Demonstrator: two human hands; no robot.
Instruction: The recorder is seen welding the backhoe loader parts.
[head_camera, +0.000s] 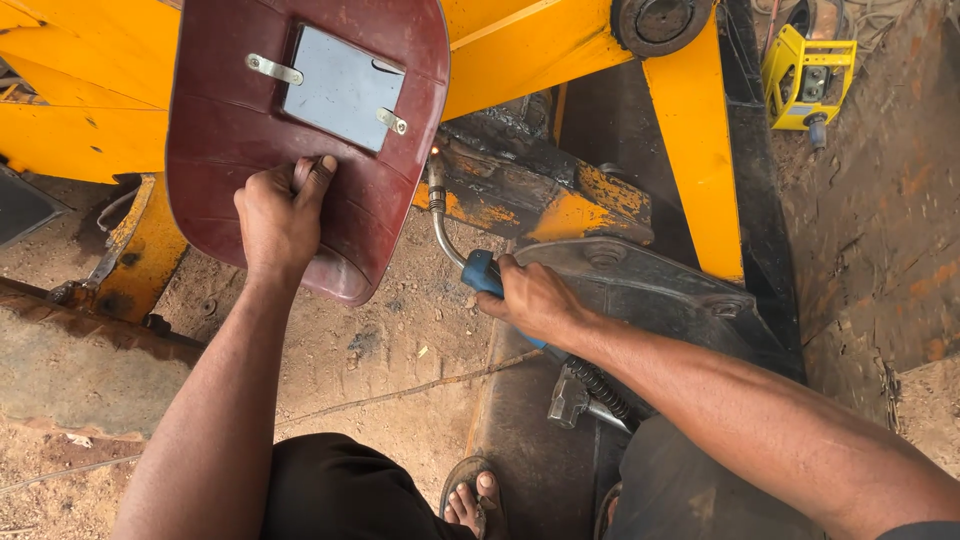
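Left hand (278, 215) fingers wrapped round handle of maroon welding shield (300, 130), held far-left | right hand (535, 298) clenched on blue welding torch (480, 272), nozzle at blackened joint (500, 160) | we'd judge: steady nozzle, shield covering the joint.

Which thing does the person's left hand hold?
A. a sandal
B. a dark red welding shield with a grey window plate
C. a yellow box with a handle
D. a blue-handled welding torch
B: the left hand grips the handle of the dark red welding shield, while the right hand holds the blue-handled torch.
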